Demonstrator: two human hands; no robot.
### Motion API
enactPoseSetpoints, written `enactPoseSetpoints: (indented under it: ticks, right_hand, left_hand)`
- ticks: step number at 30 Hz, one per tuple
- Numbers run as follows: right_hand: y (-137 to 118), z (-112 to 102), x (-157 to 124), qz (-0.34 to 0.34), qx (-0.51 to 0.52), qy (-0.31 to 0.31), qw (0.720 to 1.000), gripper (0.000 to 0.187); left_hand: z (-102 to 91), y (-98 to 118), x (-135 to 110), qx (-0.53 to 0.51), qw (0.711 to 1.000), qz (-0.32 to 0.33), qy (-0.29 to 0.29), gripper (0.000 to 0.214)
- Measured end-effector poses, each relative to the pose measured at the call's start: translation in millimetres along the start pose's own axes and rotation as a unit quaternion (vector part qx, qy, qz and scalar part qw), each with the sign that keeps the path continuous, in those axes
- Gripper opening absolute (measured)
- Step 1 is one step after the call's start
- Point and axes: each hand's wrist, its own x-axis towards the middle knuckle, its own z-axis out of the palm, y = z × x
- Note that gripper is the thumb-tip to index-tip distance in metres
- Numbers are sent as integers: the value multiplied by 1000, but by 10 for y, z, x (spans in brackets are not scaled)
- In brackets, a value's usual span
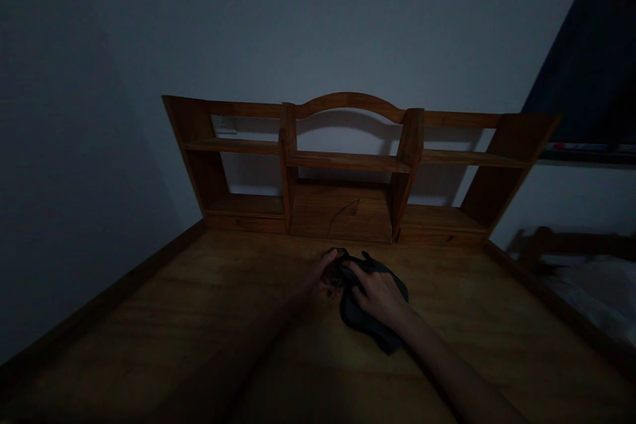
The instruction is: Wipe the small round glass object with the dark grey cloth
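Note:
My left hand (325,276) is closed around a small dark object (340,253) with tiny light specks, too dim for me to name. Against it my right hand (380,291) presses a dark grey cloth (365,322), pinched between thumb and fingers. One end of this cloth hangs below the right hand, towards me. Both hands meet over the middle of the wooden desk (238,305), and part of the small object is covered by cloth and fingers.
A wooden shelf unit (348,160) with several compartments stands along the desk's back edge, against a pale wall (318,26). Raised wooden borders run along both sides. A socket (226,127) shows behind the left shelf. To the right are a dark window (591,66) and pale bedding (599,291).

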Motion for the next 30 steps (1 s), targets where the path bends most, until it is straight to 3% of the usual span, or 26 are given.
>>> enactPoseSetpoints:
  ticks: [6, 13, 30]
  right_hand:
    - [33, 51, 2, -7, -10, 7, 1000, 56]
    - [51, 47, 8, -21, -24, 35, 999, 72]
    - [58, 26, 17, -14, -15, 15, 1000, 60]
  left_hand:
    - [13, 7, -18, -17, 1000, 5, 6, 68]
    - [28, 35, -33, -34, 999, 14, 4, 63]
    - [41, 16, -56, -40, 999, 16, 25, 59]
